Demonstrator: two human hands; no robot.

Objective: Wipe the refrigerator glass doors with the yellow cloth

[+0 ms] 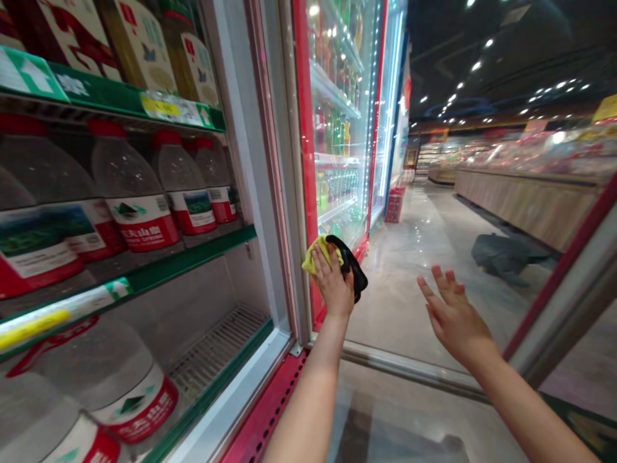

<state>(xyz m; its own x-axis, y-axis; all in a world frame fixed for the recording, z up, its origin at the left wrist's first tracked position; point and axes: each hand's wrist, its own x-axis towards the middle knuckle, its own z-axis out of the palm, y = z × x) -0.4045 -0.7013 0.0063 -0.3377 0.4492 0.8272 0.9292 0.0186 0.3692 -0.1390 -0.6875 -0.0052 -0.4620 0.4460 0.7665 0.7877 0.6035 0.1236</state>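
My left hand (333,288) presses a yellow cloth (315,255) to the open glass door, low down near its hinge-side frame (304,193). Something black (355,267) shows just behind the fingers, and I cannot tell if it belongs to the cloth. My right hand (456,318) is raised in front of the door's glass (395,308), fingers spread and holding nothing. Whether its fingertips touch the pane is unclear. On the left, the fridge shelves carry water bottles with red caps (139,193).
A green shelf edge (193,257) with price strips juts out at left, above large water bottles (125,379). The door's bottom rail (409,366) crosses low ahead. Through the glass stand another lit drinks fridge (337,128), a dark bundle (506,254) on the floor and a wooden-sided counter (540,199).
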